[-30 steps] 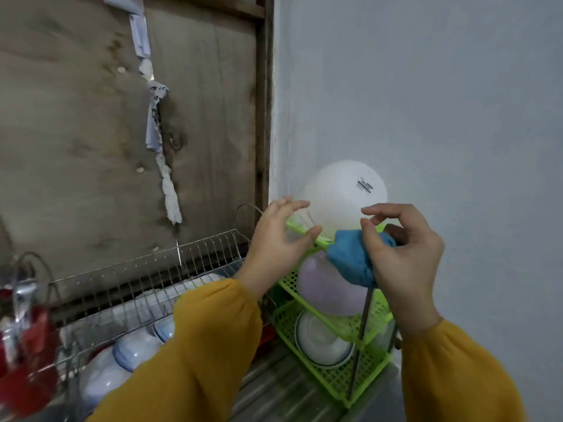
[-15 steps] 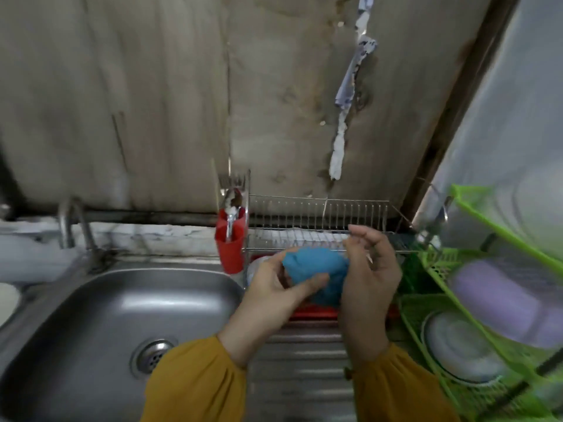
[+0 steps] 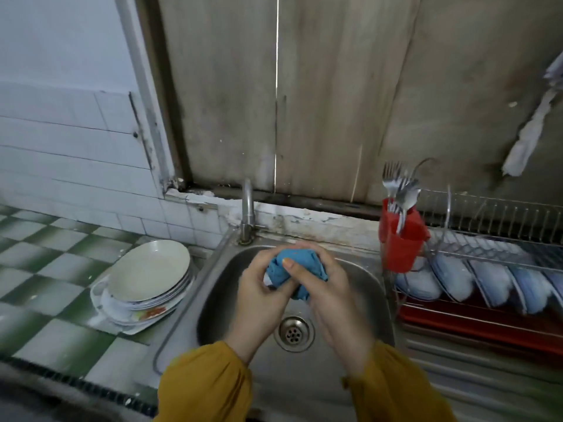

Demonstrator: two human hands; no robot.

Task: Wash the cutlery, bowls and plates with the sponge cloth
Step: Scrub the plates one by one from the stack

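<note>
The checkered counter (image 3: 45, 269) carries a stack of plates (image 3: 146, 278) just beside the steel sink (image 3: 368, 287), on its left. They look unwashed, so they are probably the work left. On the sink's right, the wire dish rack (image 3: 493, 214) holds a row of bowls (image 3: 457, 277) on edge. The red holder (image 3: 402, 242) hooked to it stands full of forks and spoons (image 3: 399, 190). Those parts of the task seem done. No water is visible from the tap (image 3: 247, 205). Above the drain (image 3: 294, 333), the left hand (image 3: 262, 303) and right hand (image 3: 335, 303) both have their fingers (image 3: 268, 260) clamped round the blue sponge cloth (image 3: 300, 264). It is bunched between them, likely being wrung or readied for the plates.
</note>
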